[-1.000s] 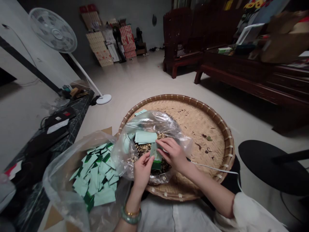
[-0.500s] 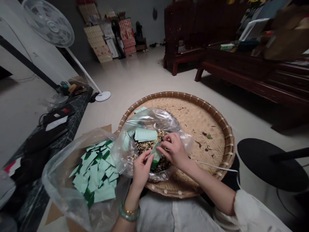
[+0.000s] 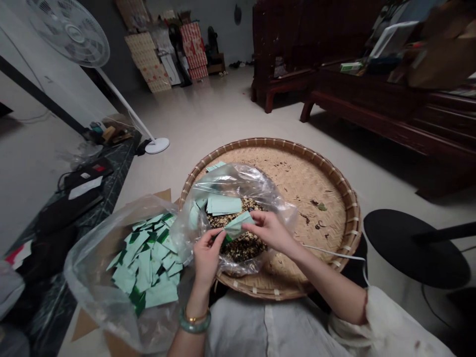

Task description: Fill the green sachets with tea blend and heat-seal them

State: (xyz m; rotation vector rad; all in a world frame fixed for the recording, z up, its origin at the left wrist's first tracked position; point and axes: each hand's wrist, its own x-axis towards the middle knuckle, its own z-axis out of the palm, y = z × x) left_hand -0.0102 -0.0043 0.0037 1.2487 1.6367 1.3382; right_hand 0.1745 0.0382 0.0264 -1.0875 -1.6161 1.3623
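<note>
You look down on a room with a pale tiled floor (image 3: 208, 109) running toward a grey far wall, where flattened printed cartons (image 3: 159, 54) lean at upper centre. A dark carved wooden bench (image 3: 316, 49) fills the upper right, with a cluttered dark wooden table (image 3: 386, 94) beside it. At upper left stands a white pedestal fan (image 3: 70, 29), its round base (image 3: 157, 145) on the floor. A dark marble-topped table (image 3: 115, 163) runs down the left edge, carrying a black device (image 3: 87, 178) and cables. At right sits a round black seat (image 3: 412, 248).

In front of you, a large round woven bamboo tray (image 3: 334, 198) lies on the floor, scattered with dark flecks. A clear plastic bag (image 3: 238, 178) sits open on it, holding a dark, seed-like loose mix (image 3: 241, 246) and a stack of pale green cards (image 3: 224, 205). At lower left, a second clear bag (image 3: 92, 292) holds many pale green pieces with dark green edges (image 3: 145, 267).

Your left grip (image 3: 205, 258) and right grip (image 3: 269, 232) are both closed in a pinch on a pale green card strip (image 3: 238, 224), one at each end. The strip sits inside the mouth of the bag on the tray, just above the mix.
</note>
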